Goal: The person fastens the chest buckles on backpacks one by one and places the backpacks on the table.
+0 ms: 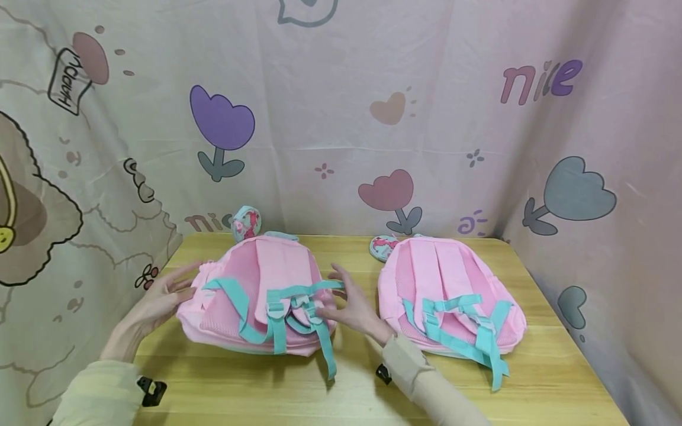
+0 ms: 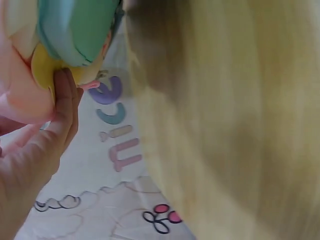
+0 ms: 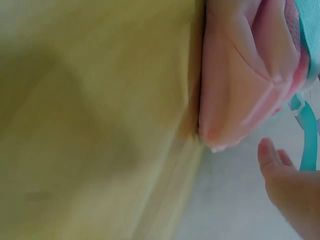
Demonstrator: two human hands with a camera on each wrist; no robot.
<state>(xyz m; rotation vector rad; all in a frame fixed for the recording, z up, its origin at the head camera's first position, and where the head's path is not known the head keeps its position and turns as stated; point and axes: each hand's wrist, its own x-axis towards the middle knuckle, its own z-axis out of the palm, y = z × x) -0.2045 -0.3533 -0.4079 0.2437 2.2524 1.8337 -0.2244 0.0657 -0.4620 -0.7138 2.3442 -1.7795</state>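
Observation:
A pink backpack (image 1: 229, 307) with teal straps lies on the left of the table, strap side up and tilted. My left hand (image 1: 157, 302) grips its left side, thumb on the pink fabric and fingers around the edge. In the left wrist view, the fingers of my left hand (image 2: 47, 142) press against a yellow piece beside a teal part (image 2: 75, 30). At the bag's right side is my right hand (image 1: 354, 305), thumb and fingers spread apart. A teal strap (image 3: 309, 135) runs close by my right hand (image 3: 295, 195) in the right wrist view.
A second pink backpack (image 1: 391, 290) with teal straps lies on the right of the wooden table (image 1: 240, 390). Small round patterned pouches (image 1: 247, 223) are at the top of both bags. A printed curtain (image 1: 319, 118) hangs behind and along the sides.

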